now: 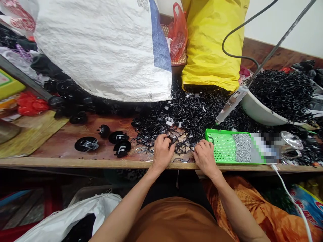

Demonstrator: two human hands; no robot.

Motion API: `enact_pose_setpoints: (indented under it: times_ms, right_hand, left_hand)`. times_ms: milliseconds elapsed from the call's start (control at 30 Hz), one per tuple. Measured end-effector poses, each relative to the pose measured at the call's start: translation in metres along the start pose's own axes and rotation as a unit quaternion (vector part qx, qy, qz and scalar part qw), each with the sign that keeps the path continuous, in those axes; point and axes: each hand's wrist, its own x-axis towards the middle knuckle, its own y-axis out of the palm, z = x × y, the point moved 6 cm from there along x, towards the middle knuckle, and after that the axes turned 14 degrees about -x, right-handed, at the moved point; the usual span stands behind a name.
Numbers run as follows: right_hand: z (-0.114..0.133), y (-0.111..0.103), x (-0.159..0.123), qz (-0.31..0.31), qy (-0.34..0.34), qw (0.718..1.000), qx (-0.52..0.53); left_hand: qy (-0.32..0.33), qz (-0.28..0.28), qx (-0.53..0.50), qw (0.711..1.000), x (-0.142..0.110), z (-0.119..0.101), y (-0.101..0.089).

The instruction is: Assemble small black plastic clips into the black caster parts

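Observation:
My left hand rests near the front edge of the wooden table, fingers curled into the heap of small black metal clips; what they pinch is hidden. My right hand lies beside it, fingers bent down on a small piece I cannot make out, right next to the green perforated tray. The tray holds a patch of tiny silver screws. Several black caster wheels lie to the left of my left hand.
A large white woven sack and a yellow bag stand at the back. A white bowl heaped with black clips sits at right, with an electric screwdriver hanging on a cable. Bags lie below the table.

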Motion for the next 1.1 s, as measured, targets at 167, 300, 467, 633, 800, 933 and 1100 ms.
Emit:
enact_pose_setpoints:
  times_ms: [167,300,467,633,800,933,1100]
  right_hand:
    - [-0.003,-0.003,0.000,-0.019,0.019,0.998,0.051]
    - [-0.006,-0.007,0.000,-0.045,0.035,0.994,0.099]
    - [-0.011,-0.012,-0.002,-0.076,0.055,0.980,0.174]
    - [-0.005,-0.011,-0.006,-0.080,0.037,0.958,0.273]
    - [0.002,-0.008,-0.009,-0.094,0.029,0.948,0.303]
    - [0.001,-0.008,-0.009,-0.080,0.033,0.942,0.323]
    - [0.003,-0.009,-0.008,-0.047,0.019,0.935,0.352]
  left_hand:
    - [-0.001,0.003,-0.001,1.000,0.000,-0.002,-0.001]
    - [-0.001,-0.001,-0.005,1.000,0.001,-0.001,-0.002]
    - [0.008,-0.020,-0.009,1.000,0.001,-0.003,-0.004]
    - [0.086,-0.083,0.030,0.992,-0.006,-0.021,-0.014]
    - [0.157,-0.079,0.026,0.984,-0.020,-0.038,-0.015]
    - [0.147,-0.013,-0.012,0.989,-0.023,-0.044,-0.003]
    - [0.137,0.038,-0.052,0.988,-0.025,-0.051,0.009]
